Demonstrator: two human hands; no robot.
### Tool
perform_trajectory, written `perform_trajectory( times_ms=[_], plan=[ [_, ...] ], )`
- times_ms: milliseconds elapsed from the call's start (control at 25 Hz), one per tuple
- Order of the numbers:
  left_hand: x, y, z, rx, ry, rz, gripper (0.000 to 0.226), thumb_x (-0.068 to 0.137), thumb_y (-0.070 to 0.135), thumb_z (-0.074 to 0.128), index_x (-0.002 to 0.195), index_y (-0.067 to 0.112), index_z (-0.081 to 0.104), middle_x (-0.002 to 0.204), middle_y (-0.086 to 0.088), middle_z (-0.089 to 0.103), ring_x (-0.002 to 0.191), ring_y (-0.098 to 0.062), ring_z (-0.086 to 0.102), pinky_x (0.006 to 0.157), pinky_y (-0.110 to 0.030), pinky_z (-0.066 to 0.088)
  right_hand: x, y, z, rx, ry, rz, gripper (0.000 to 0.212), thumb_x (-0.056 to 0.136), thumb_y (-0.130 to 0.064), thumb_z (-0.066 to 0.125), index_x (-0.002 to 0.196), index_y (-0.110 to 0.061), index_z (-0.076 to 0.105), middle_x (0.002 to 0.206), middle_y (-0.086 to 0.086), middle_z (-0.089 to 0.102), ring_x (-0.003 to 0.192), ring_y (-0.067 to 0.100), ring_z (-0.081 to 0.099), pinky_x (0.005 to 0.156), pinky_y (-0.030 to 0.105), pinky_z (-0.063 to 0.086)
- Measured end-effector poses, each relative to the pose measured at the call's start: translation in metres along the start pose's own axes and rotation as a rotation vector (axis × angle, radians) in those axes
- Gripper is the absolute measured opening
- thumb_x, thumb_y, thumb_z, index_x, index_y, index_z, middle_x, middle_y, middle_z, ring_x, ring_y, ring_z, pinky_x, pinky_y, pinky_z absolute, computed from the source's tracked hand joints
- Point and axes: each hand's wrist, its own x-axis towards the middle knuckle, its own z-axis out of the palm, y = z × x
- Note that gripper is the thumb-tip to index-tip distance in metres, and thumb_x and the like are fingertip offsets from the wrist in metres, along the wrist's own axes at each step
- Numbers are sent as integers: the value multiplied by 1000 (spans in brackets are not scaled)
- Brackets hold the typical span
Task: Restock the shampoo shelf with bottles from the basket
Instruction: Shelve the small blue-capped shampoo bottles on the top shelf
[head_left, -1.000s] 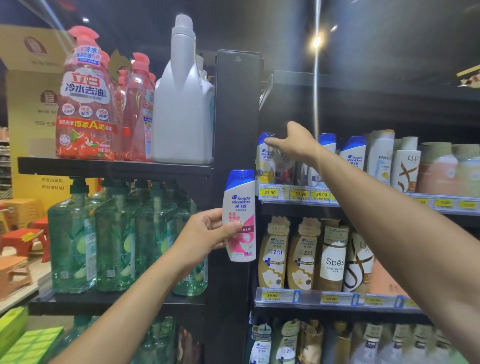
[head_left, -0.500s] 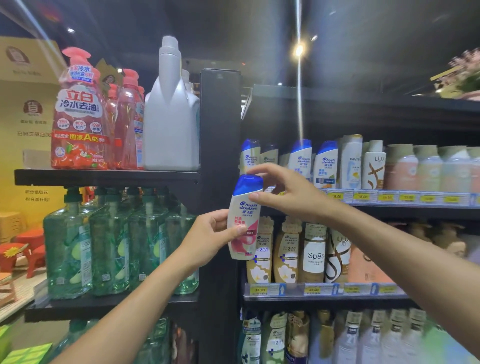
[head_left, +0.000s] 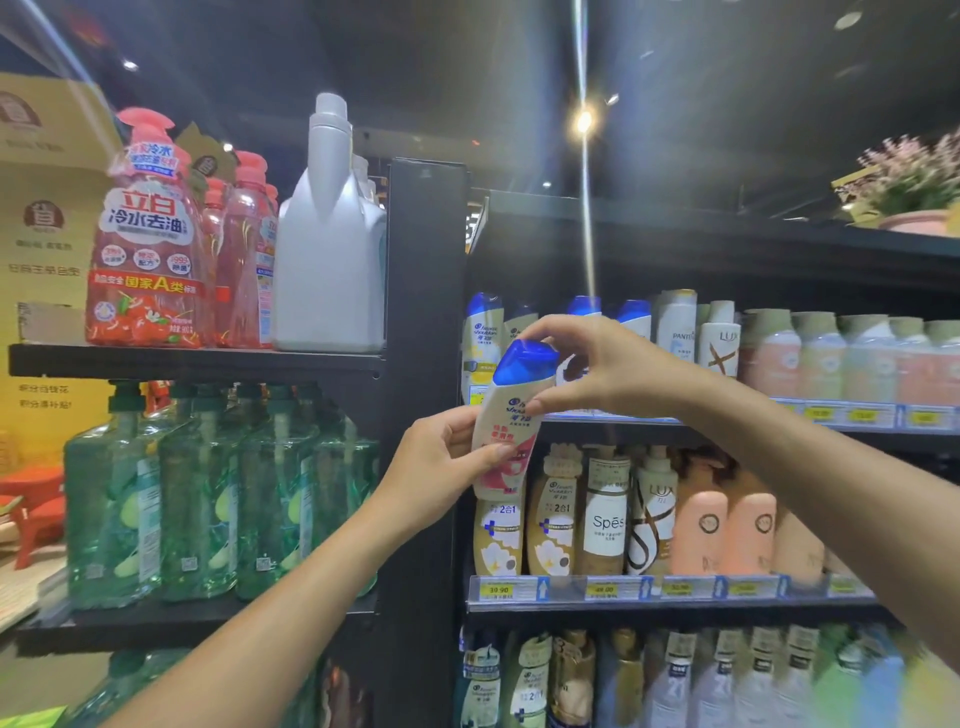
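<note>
shampoo bottle (head_left: 508, 428) tilted further, right hand (head_left: 608, 369) pinching below its cap, left hand (head_left: 441, 462) gripping its base

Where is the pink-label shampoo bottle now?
The bottle is mid head view, just right of the black post: left hand on its lower half, right hand at its neck.

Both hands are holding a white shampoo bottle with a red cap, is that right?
Not quite: the cap is blue, not red. The head view shows it. The rest holds: the left hand grips the lower body of the white plastic shampoo bottle with its pink label, and the right hand holds its top.
</note>
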Motion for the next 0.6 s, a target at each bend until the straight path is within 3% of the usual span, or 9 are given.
perform_trajectory(
  times_ms=[120, 240, 320, 440, 600],
  plan=[
    [3, 4, -1, 170, 72, 104, 53, 92, 33, 79, 142, 34, 61, 125, 15, 74, 114, -6, 72, 97, -34, 61, 8, -4, -12, -76, 40, -25, 52, 75, -38, 91, 120, -30, 65, 111, -22, 70, 106, -7, 62, 77, 12, 49],
    [7, 2, -9, 501, 187, 274, 83, 92, 49, 74, 161, 30, 32, 157, 13, 47, 144, -3, 47, 115, -21, 42, 22, -12, -35, -89, 40, -41, 48, 73, -45, 89, 114, -35, 67, 107, -23, 72, 101, -4, 67, 78, 13, 53],
    [11, -10, -16, 918, 309, 438, 84, 94, 51, 67, 163, 19, 30, 167, 2, 34, 158, -17, 26, 129, -36, 23, 35, -13, -54, -113, 51, -36, 44, 75, -38, 91, 112, -33, 68, 104, -25, 73, 93, -3, 70, 73, 12, 54],
    [14, -34, -18, 1292, 385, 459, 78, 97, 45, 65, 162, 19, 32, 170, -8, 28, 161, -31, 15, 128, -59, 17, 57, -5, -75, -210, 113, 4, 44, 76, -34, 91, 113, -32, 67, 91, -32, 71, 81, -13, 66, 60, 4, 48],
    [17, -63, -20, 1428, 408, 426, 72, 99, 42, 57, 163, 20, 32, 174, -8, 18, 162, -29, 8, 130, -57, 10, 82, 10, -84, -370, 148, 59, 52, 77, -40, 89, 121, -24, 66, 93, -31, 61, 83, -24, 58, 61, 0, 45]
  ],
)
